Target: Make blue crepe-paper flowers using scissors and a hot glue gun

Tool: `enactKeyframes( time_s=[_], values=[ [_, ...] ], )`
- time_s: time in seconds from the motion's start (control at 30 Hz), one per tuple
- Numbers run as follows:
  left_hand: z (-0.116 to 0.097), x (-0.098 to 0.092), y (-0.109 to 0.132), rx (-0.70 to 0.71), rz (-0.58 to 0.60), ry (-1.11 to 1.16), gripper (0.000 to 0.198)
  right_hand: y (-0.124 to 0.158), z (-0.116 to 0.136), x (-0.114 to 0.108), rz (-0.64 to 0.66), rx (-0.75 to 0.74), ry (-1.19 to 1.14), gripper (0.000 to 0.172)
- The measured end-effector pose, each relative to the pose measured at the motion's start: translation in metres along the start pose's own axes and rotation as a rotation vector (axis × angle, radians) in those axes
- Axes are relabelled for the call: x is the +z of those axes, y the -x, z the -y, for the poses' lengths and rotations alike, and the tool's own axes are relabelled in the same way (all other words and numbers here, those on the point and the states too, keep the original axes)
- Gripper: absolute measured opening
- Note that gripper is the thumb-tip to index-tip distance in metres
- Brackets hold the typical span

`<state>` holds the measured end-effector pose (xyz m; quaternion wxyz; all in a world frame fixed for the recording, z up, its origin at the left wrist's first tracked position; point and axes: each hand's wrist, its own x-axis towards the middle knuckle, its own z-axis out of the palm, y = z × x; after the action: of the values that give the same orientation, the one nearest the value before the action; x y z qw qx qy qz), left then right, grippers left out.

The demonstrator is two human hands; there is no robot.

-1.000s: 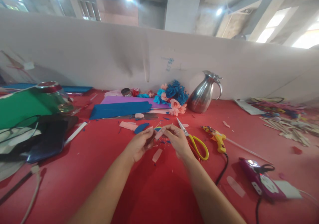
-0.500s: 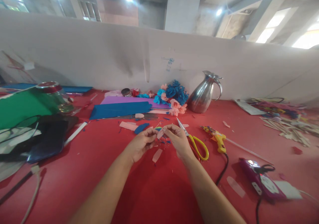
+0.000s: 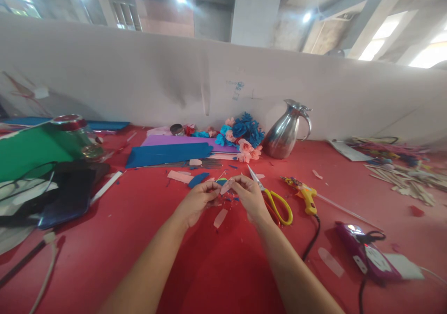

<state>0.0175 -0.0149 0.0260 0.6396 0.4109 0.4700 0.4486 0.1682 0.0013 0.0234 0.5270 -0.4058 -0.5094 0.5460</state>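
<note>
Between my two hands is a small pale pink paper piece [image 3: 226, 187]. My left hand [image 3: 195, 203] pinches its left end, and my right hand [image 3: 248, 196] pinches its right end. Another pink petal-shaped piece [image 3: 220, 218] lies on the red table [image 3: 216, 267] just below my hands. Blue and pink scraps are scattered beneath my fingers. A dark blue cut piece [image 3: 199, 180] and a pink strip [image 3: 179, 177] rest beyond my left hand. Scissors with yellow handles [image 3: 279, 207] lie close to the right of my right hand.
Blue and pink paper flowers [image 3: 246, 132] and a steel jug [image 3: 287, 130] stand at the back. A yellow glue gun [image 3: 307, 199] and a purple device [image 3: 368, 253] with cables lie right. On the left are a glass jar [image 3: 78, 137], green paper [image 3: 38, 151] and glasses.
The pink piece between my fingers has tilted slightly. Both hands stay in nearly the same place.
</note>
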Motion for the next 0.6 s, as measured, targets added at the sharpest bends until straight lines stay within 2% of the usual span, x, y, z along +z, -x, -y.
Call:
enactKeyframes(
  time_s=[0.6],
  values=[
    [0.0019,0.0000,-0.0011,0.054,-0.050,-0.034,0.021,0.0008,-0.0016,0.0015,-0.047,0.030,-0.018,0.016]
  ],
)
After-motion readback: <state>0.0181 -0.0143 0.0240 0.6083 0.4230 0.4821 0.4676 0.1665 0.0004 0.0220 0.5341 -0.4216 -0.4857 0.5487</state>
